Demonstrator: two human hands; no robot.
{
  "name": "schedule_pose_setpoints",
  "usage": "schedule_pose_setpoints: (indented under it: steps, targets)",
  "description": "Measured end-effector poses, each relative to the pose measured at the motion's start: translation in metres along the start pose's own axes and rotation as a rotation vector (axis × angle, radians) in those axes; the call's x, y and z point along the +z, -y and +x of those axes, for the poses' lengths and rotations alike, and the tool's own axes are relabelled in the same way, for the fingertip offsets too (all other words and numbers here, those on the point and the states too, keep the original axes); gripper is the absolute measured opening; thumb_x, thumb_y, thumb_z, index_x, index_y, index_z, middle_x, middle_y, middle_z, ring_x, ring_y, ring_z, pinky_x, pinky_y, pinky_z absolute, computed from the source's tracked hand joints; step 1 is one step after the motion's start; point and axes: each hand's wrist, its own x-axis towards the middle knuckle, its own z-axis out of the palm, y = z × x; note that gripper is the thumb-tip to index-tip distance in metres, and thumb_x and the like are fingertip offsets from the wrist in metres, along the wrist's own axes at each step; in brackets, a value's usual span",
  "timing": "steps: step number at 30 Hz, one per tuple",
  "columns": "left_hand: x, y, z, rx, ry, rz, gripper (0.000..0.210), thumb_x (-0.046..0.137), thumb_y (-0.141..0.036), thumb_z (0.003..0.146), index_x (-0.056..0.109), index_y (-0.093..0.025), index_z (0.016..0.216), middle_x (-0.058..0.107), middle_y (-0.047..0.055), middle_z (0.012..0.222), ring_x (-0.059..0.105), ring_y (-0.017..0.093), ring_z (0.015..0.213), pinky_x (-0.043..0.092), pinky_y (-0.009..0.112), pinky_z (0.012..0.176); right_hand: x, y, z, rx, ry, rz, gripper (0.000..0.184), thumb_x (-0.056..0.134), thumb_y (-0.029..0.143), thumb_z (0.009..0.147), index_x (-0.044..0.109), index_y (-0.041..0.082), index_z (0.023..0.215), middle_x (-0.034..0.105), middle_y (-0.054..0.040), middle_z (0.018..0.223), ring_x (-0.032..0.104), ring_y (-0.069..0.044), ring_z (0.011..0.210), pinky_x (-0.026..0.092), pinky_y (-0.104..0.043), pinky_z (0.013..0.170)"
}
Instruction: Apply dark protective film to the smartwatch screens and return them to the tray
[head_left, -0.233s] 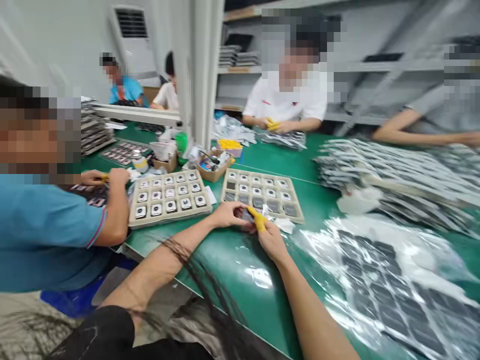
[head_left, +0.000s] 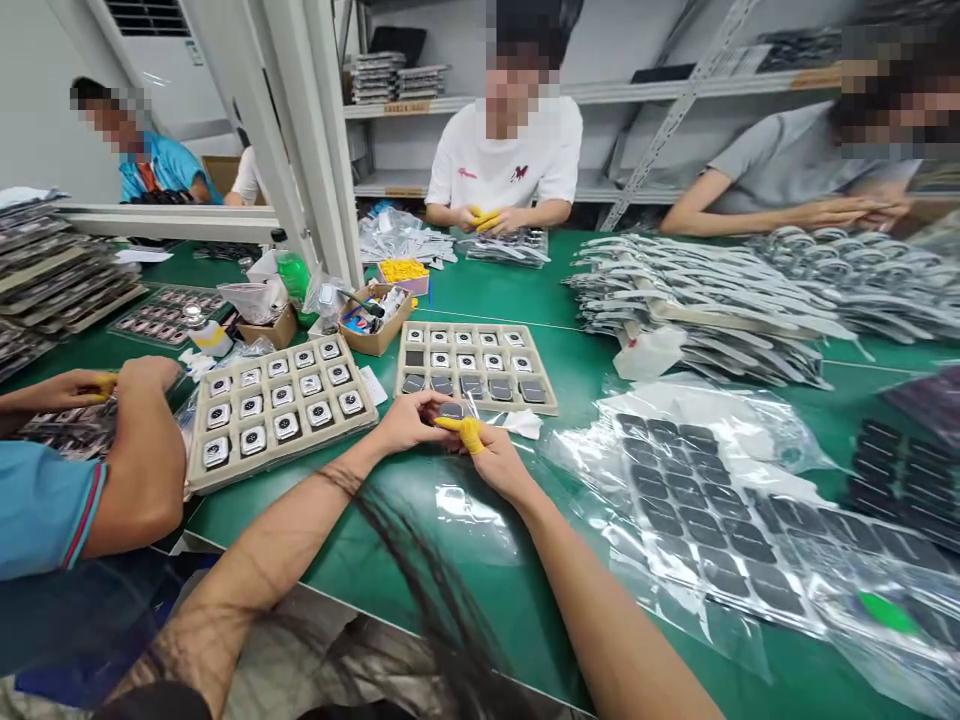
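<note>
The view swings left and sharpens; both hands, the left hand (head_left: 409,420) and right hand (head_left: 499,462), now sit lower-left in frame, pinching the small dark part (head_left: 451,411) closer to the compartment tray (head_left: 553,405)

bare mat (head_left: 480,560) near, tray (head_left: 480,395) blocks ahead

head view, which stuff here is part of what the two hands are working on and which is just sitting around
In hand:
left hand and right hand, yellow finger cot on it, pinching one small dark square part
beige tray just beyond, holding more such parts

Lying about:
bagged dark squares at right
second beige tray, by a co-worker's arm
cardboard box of tools
stacked trays at back
</note>
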Motion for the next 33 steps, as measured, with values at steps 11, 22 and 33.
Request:
schedule_pose_setpoints:
  steps: [11, 22, 33]
  targets:
    - [0.002, 0.0, 0.001, 0.012, 0.052, 0.002, 0.053, 0.112, -0.021, 0.071, 0.097, -0.019, 0.122, 0.091, 0.006, 0.113, 0.078, 0.02, 0.091, 0.069, 0.035, 0.094, 0.005, -0.018, 0.002, 0.02, -0.083, 0.062, 0.073, 0.063, 0.098, 0.116, 0.093, 0.031, 0.115, 0.084, -0.0085, 0.083, 0.081, -0.032, 0.073, 0.076, -0.05, 0.078]
    - [0.002, 0.0, 0.001, -0.044, 0.116, -0.054, 0.055, 0.11, -0.021, 0.078, 0.097, -0.02, 0.131, 0.091, 0.0, 0.094, 0.082, 0.021, 0.087, 0.073, 0.035, 0.092, -0.08, -0.017, 0.004, -0.008, -0.539, -0.599, 0.025, 0.073, 0.042, 0.111, 0.093, 0.026, 0.11, 0.089, -0.0167, 0.115, 0.076, -0.035, 0.107, 0.069, -0.053, 0.101]
    - [0.006, -0.004, -0.004, -0.078, 0.123, -0.181, 0.06, 0.112, -0.018, 0.078, 0.093, -0.017, 0.136, 0.098, 0.008, 0.111, 0.092, 0.024, 0.097, 0.081, 0.039, 0.101, -0.127, -0.01, -0.005, 0.207, -0.316, -0.586, 0.018, 0.083, 0.009, 0.092, 0.086, 0.026, 0.089, 0.094, -0.0138, 0.116, 0.085, -0.029, 0.086, 0.068, -0.044, 0.081]
